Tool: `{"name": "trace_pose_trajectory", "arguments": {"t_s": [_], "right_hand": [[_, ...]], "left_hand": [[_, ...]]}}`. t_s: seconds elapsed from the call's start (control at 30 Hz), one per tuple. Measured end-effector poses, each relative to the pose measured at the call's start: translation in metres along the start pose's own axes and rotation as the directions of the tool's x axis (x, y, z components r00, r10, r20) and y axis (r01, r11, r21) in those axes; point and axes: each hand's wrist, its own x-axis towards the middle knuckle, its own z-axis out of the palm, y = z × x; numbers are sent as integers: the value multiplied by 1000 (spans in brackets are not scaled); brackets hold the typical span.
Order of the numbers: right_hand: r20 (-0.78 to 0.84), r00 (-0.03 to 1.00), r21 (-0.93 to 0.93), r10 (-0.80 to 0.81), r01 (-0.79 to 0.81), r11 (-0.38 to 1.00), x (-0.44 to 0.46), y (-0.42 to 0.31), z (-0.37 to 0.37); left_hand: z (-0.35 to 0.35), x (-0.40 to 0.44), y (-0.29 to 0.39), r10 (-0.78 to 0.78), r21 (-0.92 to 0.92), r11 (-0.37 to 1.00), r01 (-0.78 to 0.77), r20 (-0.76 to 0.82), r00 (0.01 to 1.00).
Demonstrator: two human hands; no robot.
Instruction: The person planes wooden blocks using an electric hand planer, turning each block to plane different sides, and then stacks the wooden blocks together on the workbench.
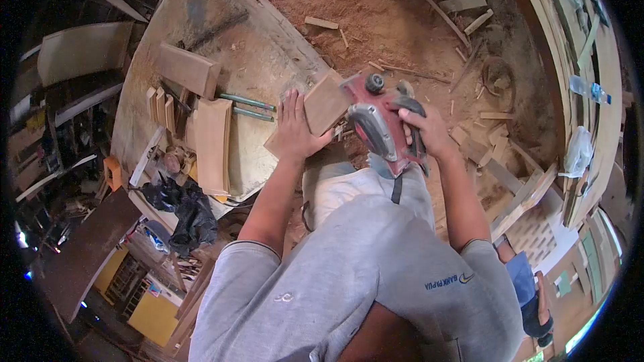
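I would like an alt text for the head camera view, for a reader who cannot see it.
A person's right hand holds a red power tool beside a wooden block on a worn workbench, while the left hand lies on the block. More cut wood pieces lie on the bench; scraps litter the floor.

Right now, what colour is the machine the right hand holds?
The machine is red with black and grey parts, seen best in the head view.

Soft light fills the centre; the left is dim, the edges fisheye-curved.
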Motion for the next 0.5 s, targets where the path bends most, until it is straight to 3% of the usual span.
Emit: {"name": "trace_pose_trajectory", "arguments": {"t_s": [0.17, 0.3, 0.4, 0.5], "right_hand": [[-14, 999, -27, 51, -52, 998, 8, 0, 19], [-36, 996, 71, -80, 82, 994, 32, -29, 35], [-48, 994, -17, -103, 102, 995, 43, -42, 40], [-69, 995, 12, -72, 73, 997, 56, -51, 43]], "left_hand": [[5, -2, -2, 25, 18, 1000, -25, -1, 1000], [3, -1, -1, 27, 28, 999, -28, 28, 999], [2, -1, -3, 44, 25, 999, -44, 22, 999], [3, -1, -2, 44, 31, 999, -44, 26, 999]]}}
